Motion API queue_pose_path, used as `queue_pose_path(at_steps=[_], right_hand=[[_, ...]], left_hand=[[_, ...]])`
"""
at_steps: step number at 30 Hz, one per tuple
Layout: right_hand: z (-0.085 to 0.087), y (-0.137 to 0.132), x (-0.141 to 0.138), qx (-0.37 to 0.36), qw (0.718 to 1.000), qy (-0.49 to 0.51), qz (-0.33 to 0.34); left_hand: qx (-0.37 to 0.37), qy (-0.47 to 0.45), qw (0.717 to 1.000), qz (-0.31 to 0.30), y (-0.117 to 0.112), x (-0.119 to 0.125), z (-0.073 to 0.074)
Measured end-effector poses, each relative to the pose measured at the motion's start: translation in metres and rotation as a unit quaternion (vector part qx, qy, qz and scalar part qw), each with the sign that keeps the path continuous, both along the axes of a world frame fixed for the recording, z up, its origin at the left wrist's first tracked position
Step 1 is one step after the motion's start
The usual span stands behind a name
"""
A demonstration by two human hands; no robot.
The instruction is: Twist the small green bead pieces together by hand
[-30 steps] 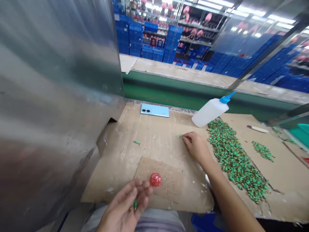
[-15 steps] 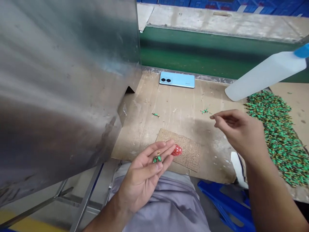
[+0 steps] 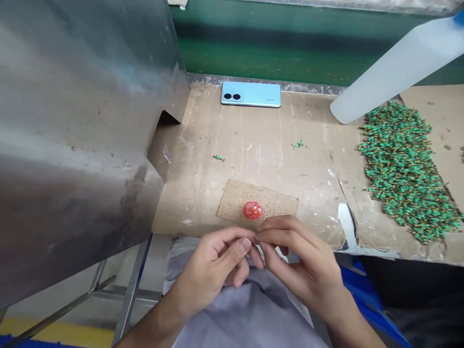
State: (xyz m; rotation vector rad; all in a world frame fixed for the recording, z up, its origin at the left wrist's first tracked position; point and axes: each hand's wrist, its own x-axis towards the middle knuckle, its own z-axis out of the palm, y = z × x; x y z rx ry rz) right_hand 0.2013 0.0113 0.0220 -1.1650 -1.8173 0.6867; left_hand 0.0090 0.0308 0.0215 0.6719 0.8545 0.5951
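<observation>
My left hand (image 3: 213, 268) and my right hand (image 3: 300, 261) meet over my lap, just below the table's front edge. Their fingertips pinch together on a tiny piece I can barely see; earlier frames showed small green parts in the left palm. A red blob (image 3: 253, 210) sits on a small cardboard pad (image 3: 275, 205) directly beyond the fingers. A big heap of small green parts (image 3: 402, 166) lies to the right on the cardboard-covered table (image 3: 253, 159).
A light blue phone (image 3: 251, 94) lies at the back of the table. A white squeeze bottle (image 3: 395, 67) leans over the heap at upper right. A large metal panel (image 3: 79, 125) fills the left side. Stray green parts (image 3: 298, 144) lie mid-table.
My right hand has come back from the table's middle to meet my left hand over my lap. The left fingers have curled in. The view has tilted down.
</observation>
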Motion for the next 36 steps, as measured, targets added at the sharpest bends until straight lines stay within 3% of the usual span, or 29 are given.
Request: queue_pose_path(at_steps=[6,12,19,25,31,36], right_hand=[[-0.003,-0.004,0.004,0.007,0.998,-0.041,0.037],[0.002,-0.003,0.006,-0.092,0.992,0.035,0.075],[-0.001,-0.005,0.005,-0.079,0.993,0.070,0.050],[-0.012,-0.009,-0.001,-0.039,0.992,0.116,0.011],[-0.016,-0.011,-0.002,-0.016,0.996,0.089,0.012],[-0.010,-0.008,0.004,-0.038,0.998,0.023,0.037]], left_hand=[[0.069,0.066,0.995,-0.017,-0.002,-0.001,0.002],[0.161,0.145,0.974,-0.063,0.000,-0.008,0.004],[0.062,0.078,0.994,-0.047,-0.003,-0.007,-0.003],[0.027,0.027,0.998,-0.041,-0.005,-0.006,-0.009],[0.114,0.124,0.984,-0.064,-0.002,-0.008,-0.003],[0.215,0.220,0.949,-0.064,-0.002,-0.006,0.003]])
